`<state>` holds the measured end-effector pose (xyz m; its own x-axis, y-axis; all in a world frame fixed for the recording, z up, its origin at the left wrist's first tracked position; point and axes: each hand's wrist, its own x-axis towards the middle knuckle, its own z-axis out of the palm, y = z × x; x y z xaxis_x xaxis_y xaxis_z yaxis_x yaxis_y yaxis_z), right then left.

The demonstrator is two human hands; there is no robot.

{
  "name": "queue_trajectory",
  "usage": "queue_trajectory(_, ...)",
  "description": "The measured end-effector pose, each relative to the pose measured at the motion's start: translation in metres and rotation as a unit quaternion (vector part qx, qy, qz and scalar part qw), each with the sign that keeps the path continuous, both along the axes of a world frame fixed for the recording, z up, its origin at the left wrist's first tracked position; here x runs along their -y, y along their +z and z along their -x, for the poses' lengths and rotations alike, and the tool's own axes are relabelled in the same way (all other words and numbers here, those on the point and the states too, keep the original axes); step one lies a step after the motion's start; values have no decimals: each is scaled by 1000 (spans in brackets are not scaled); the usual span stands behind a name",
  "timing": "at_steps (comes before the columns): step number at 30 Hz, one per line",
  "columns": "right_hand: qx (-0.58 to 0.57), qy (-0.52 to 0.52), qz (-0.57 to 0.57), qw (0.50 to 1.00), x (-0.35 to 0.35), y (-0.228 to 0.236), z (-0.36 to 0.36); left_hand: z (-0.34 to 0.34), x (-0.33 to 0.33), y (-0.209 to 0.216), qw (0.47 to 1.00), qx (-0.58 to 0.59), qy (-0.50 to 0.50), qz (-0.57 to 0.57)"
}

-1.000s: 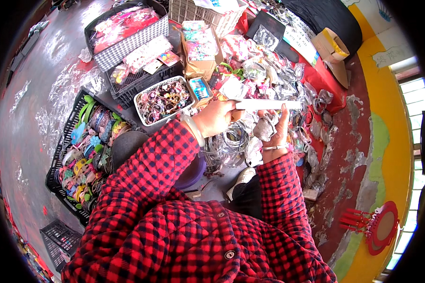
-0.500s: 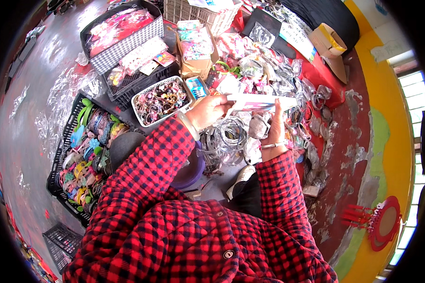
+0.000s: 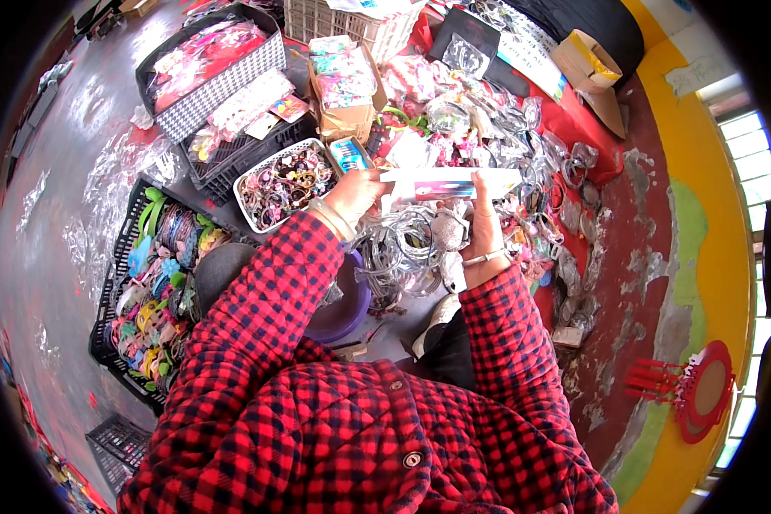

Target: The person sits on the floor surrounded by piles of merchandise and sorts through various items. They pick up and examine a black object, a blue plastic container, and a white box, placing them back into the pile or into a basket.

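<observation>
A long flat white packet [image 3: 451, 182] with a pink and blue printed patch is held level between both hands. My left hand [image 3: 356, 194] grips its left end, and my right hand [image 3: 485, 226] supports it from below near the right end. Both arms wear red and black checked sleeves; a pale bangle sits on the left wrist and a thin band on the right. Under the packet lies a heap of clear and grey hoops [image 3: 403, 248].
A white basket [image 3: 247, 177] of small colourful trinkets stands left of my left hand. Black crates [image 3: 122, 283] of hair accessories lie at left, a checked bin [image 3: 218, 81] behind. Wrapped goods cover the red cloth [image 3: 588, 128]. A purple bowl [image 3: 351, 308] sits near my knee.
Both hands have shifted the packet slightly up and away from my body, holding it level throughout. My grip on it has stayed the same.
</observation>
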<state>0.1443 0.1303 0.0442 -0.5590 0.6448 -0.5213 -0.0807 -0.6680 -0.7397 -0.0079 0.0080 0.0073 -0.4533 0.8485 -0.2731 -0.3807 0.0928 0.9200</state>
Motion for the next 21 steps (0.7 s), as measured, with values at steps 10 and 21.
queue_trajectory(10, -18, -30, 17, 999, 3, 11, 3, -16, -3, 3, 984, 57, 147, -79)
queue_trajectory(21, -1, -109, -73, 991, -10, 20, -3, -15, -6, -13, 968, -104, 190, -126)
